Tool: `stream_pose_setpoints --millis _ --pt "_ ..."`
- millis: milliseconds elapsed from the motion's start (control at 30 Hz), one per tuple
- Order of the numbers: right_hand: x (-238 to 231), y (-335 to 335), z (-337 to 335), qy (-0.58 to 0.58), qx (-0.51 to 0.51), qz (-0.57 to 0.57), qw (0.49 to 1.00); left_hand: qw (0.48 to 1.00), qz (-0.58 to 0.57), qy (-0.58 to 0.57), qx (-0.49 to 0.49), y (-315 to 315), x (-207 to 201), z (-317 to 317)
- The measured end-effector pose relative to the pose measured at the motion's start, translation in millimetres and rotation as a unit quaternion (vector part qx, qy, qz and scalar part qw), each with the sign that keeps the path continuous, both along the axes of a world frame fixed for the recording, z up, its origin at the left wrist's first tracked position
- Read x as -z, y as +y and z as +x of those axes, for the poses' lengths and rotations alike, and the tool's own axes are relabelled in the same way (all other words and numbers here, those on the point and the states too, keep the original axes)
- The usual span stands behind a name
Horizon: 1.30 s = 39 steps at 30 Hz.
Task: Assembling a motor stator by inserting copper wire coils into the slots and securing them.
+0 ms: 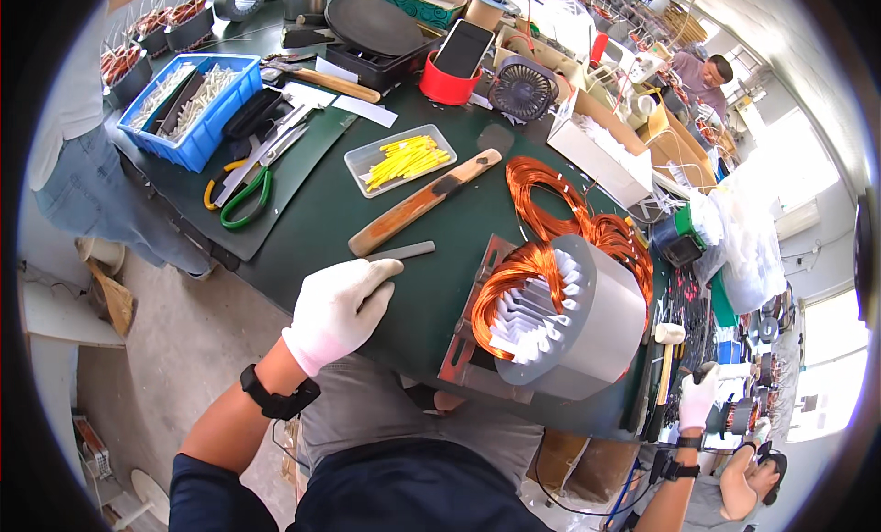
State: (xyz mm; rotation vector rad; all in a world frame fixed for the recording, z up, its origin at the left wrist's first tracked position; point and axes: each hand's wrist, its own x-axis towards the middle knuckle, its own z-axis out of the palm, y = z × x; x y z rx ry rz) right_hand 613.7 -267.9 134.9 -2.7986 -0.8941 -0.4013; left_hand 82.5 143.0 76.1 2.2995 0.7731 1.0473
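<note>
My left hand, in a white glove, is over the near edge of the table, with a gap between thumb and forefinger. Just beyond its fingertips lies a small grey flat bar. At the far right, my right hand, also gloved, is closed around something dark and too small to name. Between my hands a grey motor stator lies on its side on a reddish metal stand. Copper wire coils loop out of its white-lined slots. More copper coils rest behind it.
A wooden paddle and a tray of yellow sticks lie ahead. Green-handled scissors and a blue bin are at left. A small fan stands behind; a mallet lies right. Other people are nearby.
</note>
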Motion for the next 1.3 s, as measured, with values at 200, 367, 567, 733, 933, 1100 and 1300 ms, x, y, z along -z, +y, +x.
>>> stream_pose_setpoints --millis 200,367,567,733,933,1100,1300 --pt "-50 55 -119 0.037 -0.184 0.005 0.982 0.967 -0.196 -0.057 0.155 -3 -36 47" --pt "-60 88 -153 0.055 -0.244 -0.019 0.968 0.962 -0.18 -0.022 0.202 4 -35 95" --pt "-60 110 -165 0.03 -0.32 -0.051 0.946 0.932 -0.296 0.005 0.209 9 -45 112" --pt "-56 139 -171 0.046 -0.368 -0.054 0.927 0.914 -0.334 0.011 0.231 15 -42 110" --pt "-66 154 -182 0.068 -0.355 -0.077 0.929 0.928 -0.269 -0.023 0.255 15 -24 109" --pt "-72 175 -188 0.112 -0.375 -0.096 0.915 0.914 -0.28 0.009 0.293 23 -17 114" --pt "-70 181 -181 0.19 -0.357 -0.121 0.907 0.902 -0.253 -0.019 0.348 34 -12 112"
